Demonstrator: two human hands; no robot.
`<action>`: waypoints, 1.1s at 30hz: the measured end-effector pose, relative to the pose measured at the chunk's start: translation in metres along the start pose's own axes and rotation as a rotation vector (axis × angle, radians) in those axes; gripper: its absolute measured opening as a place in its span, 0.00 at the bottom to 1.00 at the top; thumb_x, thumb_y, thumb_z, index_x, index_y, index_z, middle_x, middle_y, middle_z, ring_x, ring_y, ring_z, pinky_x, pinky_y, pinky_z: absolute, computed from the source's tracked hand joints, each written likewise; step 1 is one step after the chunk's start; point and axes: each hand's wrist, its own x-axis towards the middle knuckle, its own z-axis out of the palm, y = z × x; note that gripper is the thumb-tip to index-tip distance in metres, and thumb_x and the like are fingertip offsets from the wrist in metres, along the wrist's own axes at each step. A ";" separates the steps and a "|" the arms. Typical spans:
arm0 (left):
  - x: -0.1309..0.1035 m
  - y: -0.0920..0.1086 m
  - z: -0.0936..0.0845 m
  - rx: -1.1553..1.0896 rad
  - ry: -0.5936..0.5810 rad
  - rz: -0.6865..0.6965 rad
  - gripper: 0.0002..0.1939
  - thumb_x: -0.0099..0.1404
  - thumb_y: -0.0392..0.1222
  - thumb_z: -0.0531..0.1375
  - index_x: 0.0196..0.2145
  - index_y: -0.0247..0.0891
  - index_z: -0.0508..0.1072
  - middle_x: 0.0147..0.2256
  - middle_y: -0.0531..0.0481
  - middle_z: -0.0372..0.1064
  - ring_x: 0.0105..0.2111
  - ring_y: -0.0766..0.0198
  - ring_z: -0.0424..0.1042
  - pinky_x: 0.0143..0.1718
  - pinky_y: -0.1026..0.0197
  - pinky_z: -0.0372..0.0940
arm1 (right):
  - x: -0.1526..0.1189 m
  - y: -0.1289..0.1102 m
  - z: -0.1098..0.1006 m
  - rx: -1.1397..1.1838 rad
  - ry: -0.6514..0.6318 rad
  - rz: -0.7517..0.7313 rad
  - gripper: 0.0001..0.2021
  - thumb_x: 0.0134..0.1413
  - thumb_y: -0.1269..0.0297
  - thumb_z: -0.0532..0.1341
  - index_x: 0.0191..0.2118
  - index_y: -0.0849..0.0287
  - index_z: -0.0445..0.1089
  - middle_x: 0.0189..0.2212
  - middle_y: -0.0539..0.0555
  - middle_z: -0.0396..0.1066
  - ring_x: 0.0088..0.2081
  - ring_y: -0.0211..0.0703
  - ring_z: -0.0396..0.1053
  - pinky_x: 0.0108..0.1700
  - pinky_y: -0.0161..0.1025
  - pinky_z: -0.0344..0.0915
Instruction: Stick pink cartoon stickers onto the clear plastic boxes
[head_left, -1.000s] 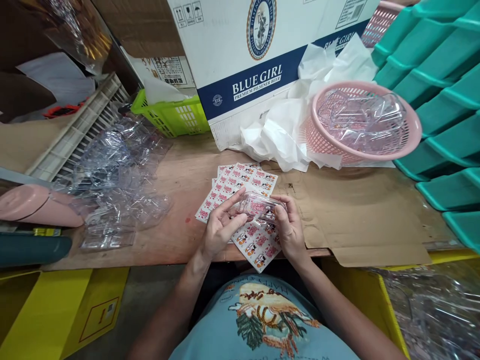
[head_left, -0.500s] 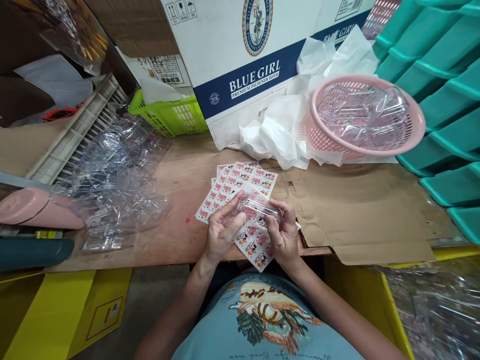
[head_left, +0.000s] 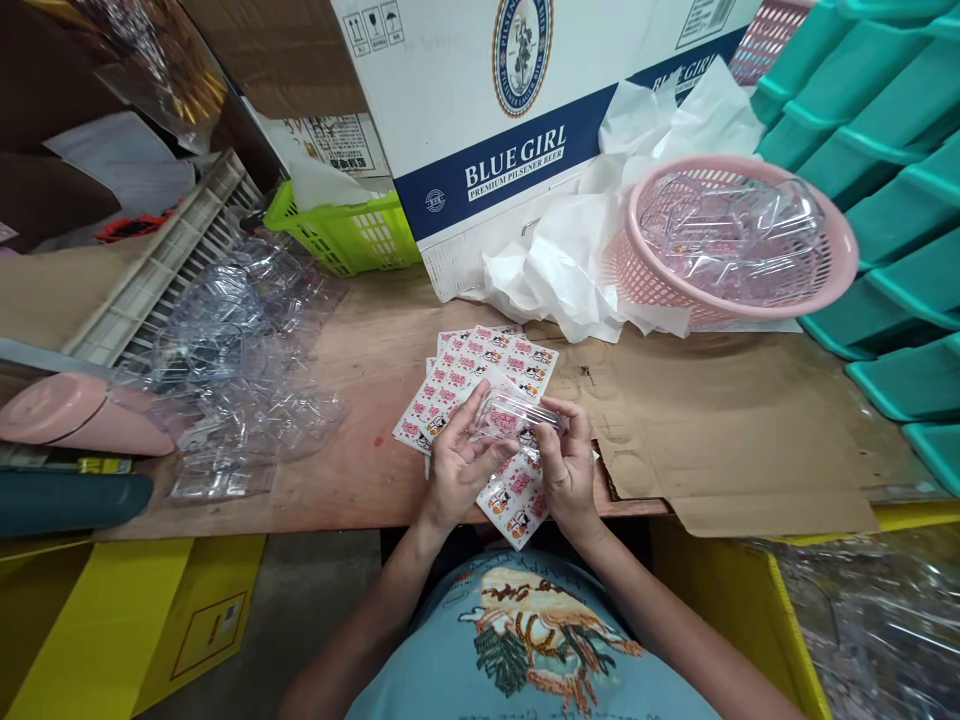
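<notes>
Between my two hands is a small clear plastic case (head_left: 513, 412), held over the sticker sheets (head_left: 480, 362). My left hand (head_left: 459, 462) grips its left end, the thumb lying along the near side. At the right end, my right hand (head_left: 568, 462) pinches the case between thumb and bent fingers. Through the clear plastic a pink print shows, but I cannot tell whether it is on the case or on the sheet behind. The sheets carry rows of pink lettering and cartoon cats, and one hangs past the table's front edge.
Clear plastic pieces (head_left: 225, 350) lie heaped on the left, by a pink bottle (head_left: 56, 410). A pink basket (head_left: 844, 250) of clear cases stands back right, beside teal bins (head_left: 900, 210). A white beer carton (head_left: 450, 235) and a green basket (head_left: 349, 235) stand behind.
My left thumb has moved down and to the right along the near side of the case. Both hands keep hold of it. The whole view has shifted slightly.
</notes>
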 end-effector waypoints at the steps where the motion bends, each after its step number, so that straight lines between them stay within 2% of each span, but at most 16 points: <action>1: 0.000 -0.002 0.002 0.021 0.037 0.014 0.38 0.57 0.47 0.70 0.64 0.44 0.65 0.68 0.41 0.54 0.64 0.47 0.61 0.60 0.54 0.65 | 0.000 0.000 0.000 -0.004 0.000 -0.014 0.14 0.65 0.55 0.58 0.53 0.52 0.63 0.47 0.53 0.67 0.47 0.45 0.67 0.49 0.42 0.63; 5: -0.004 -0.008 0.006 0.088 0.134 0.061 0.25 0.69 0.47 0.60 0.62 0.45 0.68 0.66 0.44 0.59 0.64 0.50 0.61 0.61 0.53 0.64 | -0.001 0.003 0.000 -0.020 0.011 -0.039 0.14 0.65 0.56 0.59 0.53 0.52 0.63 0.47 0.53 0.66 0.47 0.44 0.66 0.50 0.42 0.63; 8: -0.008 -0.007 0.005 0.039 0.175 0.092 0.22 0.72 0.48 0.55 0.61 0.45 0.69 0.66 0.45 0.59 0.65 0.50 0.60 0.56 0.55 0.69 | 0.001 0.005 0.000 -0.027 0.031 -0.032 0.15 0.65 0.55 0.59 0.54 0.53 0.63 0.47 0.54 0.67 0.46 0.44 0.67 0.50 0.42 0.64; 11: -0.009 -0.005 0.005 -0.029 0.236 0.104 0.24 0.68 0.46 0.61 0.60 0.46 0.69 0.65 0.44 0.60 0.60 0.50 0.67 0.50 0.58 0.73 | 0.001 0.005 0.002 -0.032 0.032 -0.041 0.16 0.64 0.55 0.59 0.54 0.53 0.62 0.47 0.55 0.67 0.47 0.45 0.68 0.50 0.43 0.65; 14: -0.006 -0.009 0.008 -0.065 0.248 0.087 0.27 0.61 0.42 0.68 0.58 0.44 0.72 0.60 0.43 0.67 0.53 0.52 0.74 0.50 0.57 0.73 | -0.001 0.004 0.003 -0.056 0.019 -0.068 0.17 0.64 0.55 0.60 0.54 0.53 0.62 0.47 0.55 0.67 0.48 0.46 0.68 0.51 0.44 0.66; 17: -0.002 -0.018 0.010 -0.069 0.253 0.075 0.21 0.64 0.43 0.65 0.55 0.42 0.75 0.58 0.44 0.70 0.52 0.54 0.75 0.51 0.57 0.73 | -0.002 0.004 0.003 -0.058 0.009 -0.061 0.16 0.64 0.56 0.60 0.54 0.53 0.62 0.47 0.55 0.66 0.47 0.45 0.68 0.48 0.43 0.67; 21: 0.000 -0.026 0.006 -0.121 0.239 0.048 0.17 0.67 0.44 0.62 0.53 0.44 0.77 0.57 0.45 0.71 0.50 0.56 0.76 0.46 0.59 0.74 | -0.002 0.005 0.002 -0.045 -0.002 -0.014 0.17 0.63 0.55 0.60 0.55 0.53 0.62 0.47 0.55 0.66 0.48 0.46 0.67 0.48 0.42 0.67; 27: -0.005 -0.012 0.002 -0.245 0.183 -0.005 0.18 0.66 0.43 0.63 0.53 0.43 0.76 0.60 0.44 0.69 0.57 0.56 0.70 0.52 0.61 0.69 | 0.000 0.002 0.001 -0.039 0.034 0.000 0.16 0.65 0.54 0.58 0.54 0.53 0.62 0.44 0.53 0.67 0.43 0.43 0.68 0.46 0.41 0.66; 30: -0.008 -0.004 0.005 -0.256 0.241 -0.026 0.21 0.61 0.40 0.68 0.52 0.42 0.76 0.55 0.45 0.73 0.51 0.61 0.74 0.50 0.64 0.69 | 0.000 -0.002 0.003 -0.035 0.041 -0.049 0.16 0.65 0.55 0.58 0.54 0.53 0.63 0.46 0.54 0.67 0.46 0.44 0.68 0.49 0.42 0.65; 33: -0.010 0.001 0.009 -0.294 0.340 0.001 0.18 0.58 0.37 0.70 0.46 0.40 0.76 0.46 0.50 0.76 0.40 0.68 0.77 0.44 0.66 0.70 | 0.001 -0.002 0.005 -0.019 0.073 -0.122 0.15 0.64 0.57 0.59 0.54 0.52 0.62 0.48 0.54 0.66 0.49 0.44 0.68 0.51 0.42 0.64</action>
